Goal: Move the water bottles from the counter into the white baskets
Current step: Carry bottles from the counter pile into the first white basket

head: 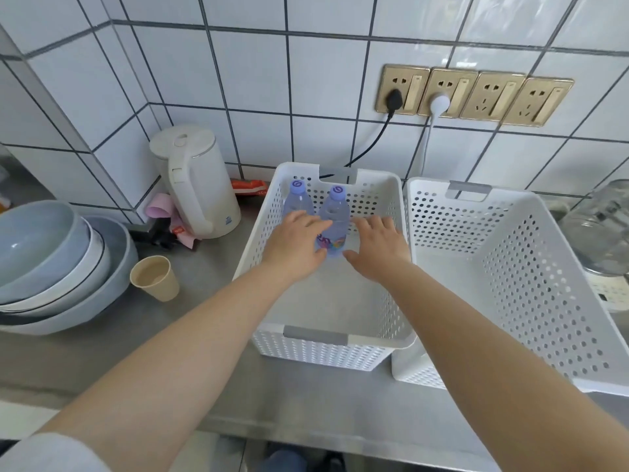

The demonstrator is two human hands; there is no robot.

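Inside the left white basket (381, 338), two water bottles (335, 216) stand upright side by side near the far wall. Left hand (294, 245) has loose fingers resting against them, right hand (377, 248) hovers just beside with fingers spread, holding nothing. Second white basket (510, 267) sits touching on the right, kettle (195, 183) and bowls (51, 264) off left on the surface.

We see a grey counter (204, 338): bowls (58, 267) at its left edge, cup (155, 278), kettle (194, 182) at the back, two baskets (326, 345) (510, 301) rightward.
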